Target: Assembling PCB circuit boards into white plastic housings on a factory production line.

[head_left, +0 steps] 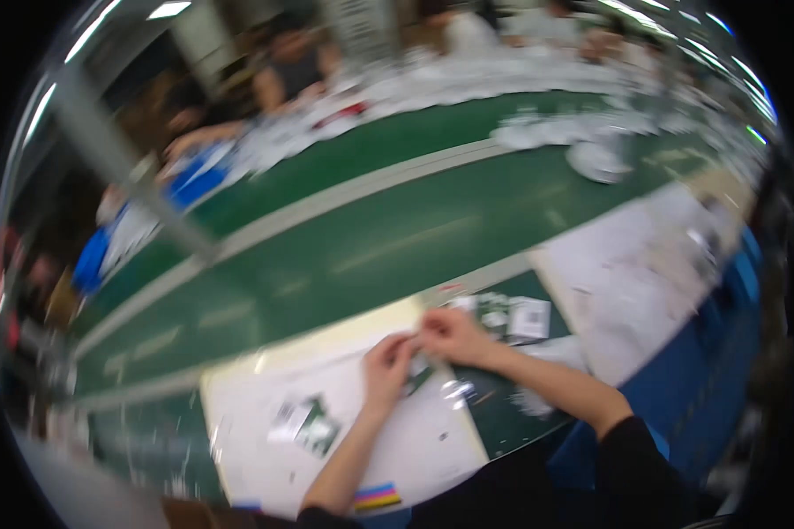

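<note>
My left hand (386, 368) and my right hand (451, 336) meet over the upper right edge of a white sheet-covered board (256, 463). Both sets of fingers are pinched together at the tips. Whatever lies between them is too small and blurred to name. A green and white card-like piece (315, 430) rests on the board to the left of my left forearm. Below my right hand is a small shiny clear and blue item (459, 391). Beyond my right wrist, white printed labels (529, 317) lie on the green surface.
A green conveyor belt (397, 238) runs across behind the board, edged by a grey rail (353, 189). A grey post (132, 167) rises at left. Another white-covered board (609, 264) and clear plastic bags (598, 159) are at right. Several people sit across the belt.
</note>
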